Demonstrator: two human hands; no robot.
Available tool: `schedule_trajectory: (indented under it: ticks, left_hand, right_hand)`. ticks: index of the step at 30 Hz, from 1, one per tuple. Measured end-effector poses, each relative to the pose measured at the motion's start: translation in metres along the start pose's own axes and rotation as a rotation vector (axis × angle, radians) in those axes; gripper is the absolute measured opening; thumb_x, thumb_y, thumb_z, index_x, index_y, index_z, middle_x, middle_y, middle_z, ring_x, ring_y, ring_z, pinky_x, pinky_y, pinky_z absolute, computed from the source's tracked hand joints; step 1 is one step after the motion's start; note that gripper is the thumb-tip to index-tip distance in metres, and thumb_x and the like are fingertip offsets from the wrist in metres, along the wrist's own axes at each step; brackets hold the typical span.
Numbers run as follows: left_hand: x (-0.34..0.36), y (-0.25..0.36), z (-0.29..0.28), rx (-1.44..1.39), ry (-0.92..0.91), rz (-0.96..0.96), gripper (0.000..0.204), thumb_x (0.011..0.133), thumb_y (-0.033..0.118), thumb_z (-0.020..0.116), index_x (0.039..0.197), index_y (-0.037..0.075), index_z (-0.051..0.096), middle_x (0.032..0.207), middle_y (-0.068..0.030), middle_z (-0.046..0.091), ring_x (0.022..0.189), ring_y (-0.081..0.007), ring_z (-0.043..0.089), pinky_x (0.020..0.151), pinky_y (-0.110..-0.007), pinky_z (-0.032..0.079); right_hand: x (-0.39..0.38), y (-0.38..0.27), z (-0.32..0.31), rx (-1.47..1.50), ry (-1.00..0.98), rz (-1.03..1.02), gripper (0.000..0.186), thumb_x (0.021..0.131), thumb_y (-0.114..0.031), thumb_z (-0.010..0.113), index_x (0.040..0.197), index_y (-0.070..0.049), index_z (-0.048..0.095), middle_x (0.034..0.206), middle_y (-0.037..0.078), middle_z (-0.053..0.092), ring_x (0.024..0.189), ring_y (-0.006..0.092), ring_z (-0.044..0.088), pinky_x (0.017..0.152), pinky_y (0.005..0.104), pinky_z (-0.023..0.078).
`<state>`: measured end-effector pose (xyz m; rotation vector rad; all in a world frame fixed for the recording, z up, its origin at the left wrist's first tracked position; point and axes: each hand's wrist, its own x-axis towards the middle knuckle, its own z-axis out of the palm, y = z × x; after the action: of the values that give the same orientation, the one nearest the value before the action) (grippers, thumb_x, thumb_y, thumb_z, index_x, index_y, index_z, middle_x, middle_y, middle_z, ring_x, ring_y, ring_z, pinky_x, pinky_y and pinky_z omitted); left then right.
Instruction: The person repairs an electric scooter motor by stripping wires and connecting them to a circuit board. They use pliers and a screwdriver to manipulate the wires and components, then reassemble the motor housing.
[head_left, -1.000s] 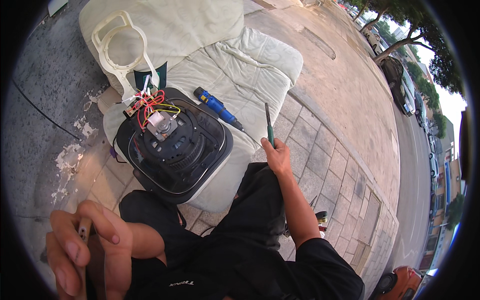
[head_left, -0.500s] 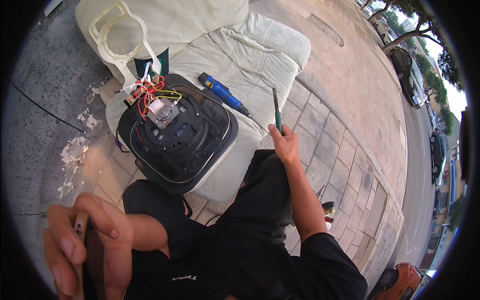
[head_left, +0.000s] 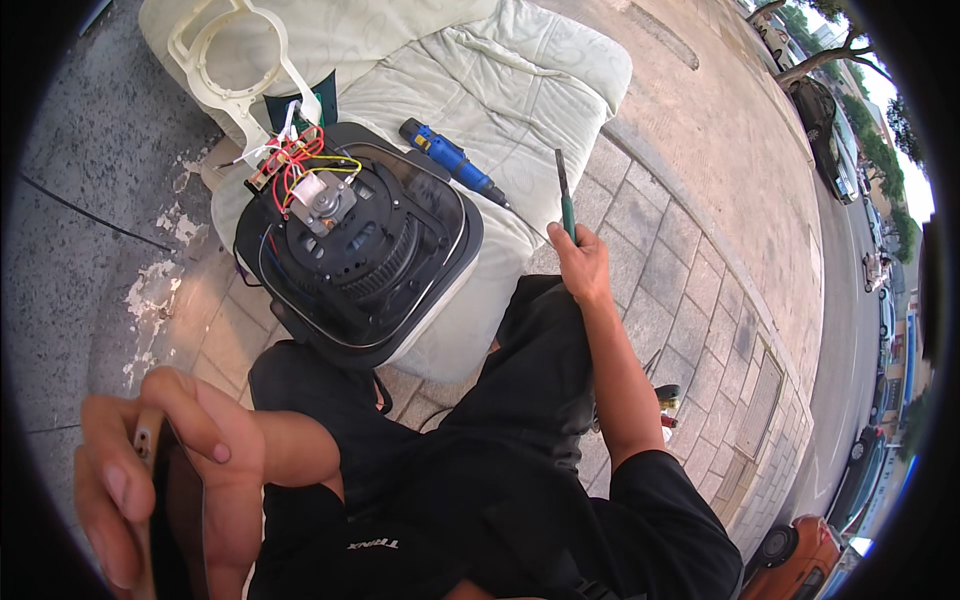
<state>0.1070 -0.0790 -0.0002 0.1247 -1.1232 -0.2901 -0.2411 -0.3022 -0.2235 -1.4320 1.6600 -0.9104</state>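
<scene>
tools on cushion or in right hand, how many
2: a blue power driver on the pale fabric cushion; a slim green-handled tool in the right hand. More may be hidden.

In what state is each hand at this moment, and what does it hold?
Left hand: closed, holding a flat phone-like device.
Right hand: closed, holding a green-handled tool.

Below and left of the black rounded-square appliance housing (head_left: 375, 268), the left hand (head_left: 205, 450) covers much of a flat, tan-edged, dark-faced device (head_left: 180, 515); the lower edge crops both. Right of the housing, the right hand (head_left: 583, 265) hides the grip end of a green-handled metal tool (head_left: 568, 210). Above it, the white plastic ring frame (head_left: 284, 62) runs out of sight. I can't trace the tangled red wires (head_left: 300, 150) there.
</scene>
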Motion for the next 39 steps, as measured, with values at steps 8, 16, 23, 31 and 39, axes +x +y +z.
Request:
schedule_trajectory:
  ticks: [8,16,23,31,39]
  left_hand:
    - [0.0,0.006,-0.004,0.082,-0.094,0.003,0.069,0.062,0.077,0.078,0.123,0.047,0.068,0.137,0.0201,0.056,0.126,-0.0067,0.042,0.072,-0.021,0.03]
    - [0.003,-0.004,0.002,0.021,-0.029,-0.013,0.071,0.053,0.084,0.088,0.113,0.048,0.079,0.13,0.0202,0.064,0.119,-0.0074,0.048,0.063,-0.02,0.032]
    - [-0.004,-0.015,-0.003,0.09,-0.113,0.043,0.043,0.077,0.05,0.082,0.117,0.041,0.068,0.131,0.0215,0.057,0.12,-0.0048,0.045,0.069,-0.023,0.037]
    - [0.003,-0.019,0.002,0.017,-0.041,-0.062,0.07,0.052,0.082,0.089,0.112,0.047,0.079,0.129,0.0194,0.064,0.119,-0.0063,0.048,0.063,-0.02,0.032]
    - [0.001,-0.025,0.005,0.008,-0.006,-0.046,0.074,0.05,0.084,0.089,0.112,0.046,0.079,0.128,0.019,0.064,0.119,-0.0067,0.048,0.062,-0.02,0.031]
  right_hand:
    - [0.001,-0.003,0.004,0.01,-0.01,0.029,0.045,0.095,-0.038,0.074,0.077,0.002,0.064,0.065,0.001,0.054,0.064,0.0094,0.049,0.058,0.034,0.043]
    - [0.029,0.0,0.002,-0.222,-0.089,0.037,0.046,0.093,-0.044,0.071,0.085,0.002,0.07,0.075,0.015,0.067,0.075,0.0238,0.064,0.074,0.0421,0.052]
    - [0.06,0.012,0.021,-0.627,-0.15,-0.122,0.046,0.092,-0.046,0.07,0.108,-0.003,0.071,0.098,0.025,0.074,0.095,0.0432,0.071,0.084,0.0505,0.055]
    - [0.066,0.042,0.017,-0.75,-0.244,-0.191,0.043,0.09,-0.043,0.073,0.115,-0.008,0.068,0.106,0.02,0.074,0.102,0.04,0.071,0.089,0.0498,0.055]
    - [0.073,0.055,0.02,-0.856,-0.308,-0.139,0.04,0.089,-0.031,0.071,0.125,-0.015,0.068,0.128,0.019,0.064,0.12,0.0404,0.064,0.1,0.0497,0.052]
